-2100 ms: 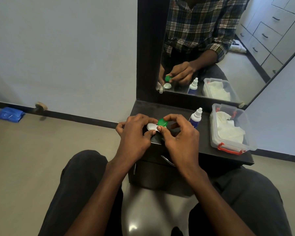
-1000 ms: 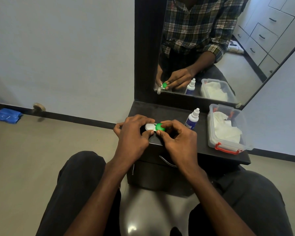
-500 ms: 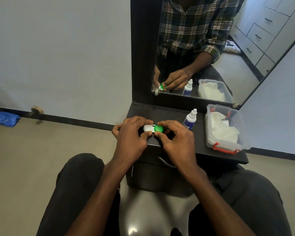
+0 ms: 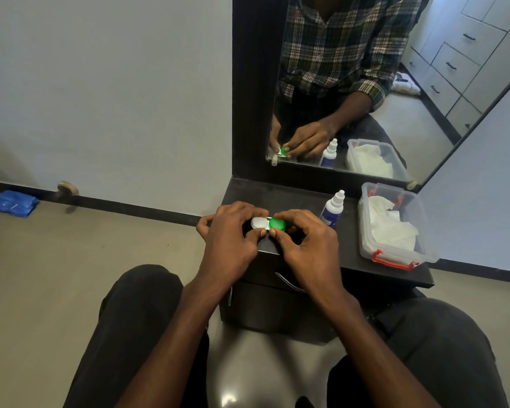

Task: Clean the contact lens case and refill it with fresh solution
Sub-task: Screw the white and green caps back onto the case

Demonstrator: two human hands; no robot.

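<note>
I hold the contact lens case [image 4: 268, 223] at the dark table's [image 4: 351, 254] near-left edge, left hand [image 4: 233, 240] pinching its white end, right hand [image 4: 306, 245] apparently gripping the green cap [image 4: 277, 223]. A slipped twist could drop it floorward.

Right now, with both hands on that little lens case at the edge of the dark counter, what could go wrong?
1. The small white contact lens case with a green cap is held near the front edge of the dark counter; if the left hand or right hand slips, it may drop to the floor.
2. The white-and-blue solution bottle stands upright close to the right hand; a careless move could topple it.
</note>
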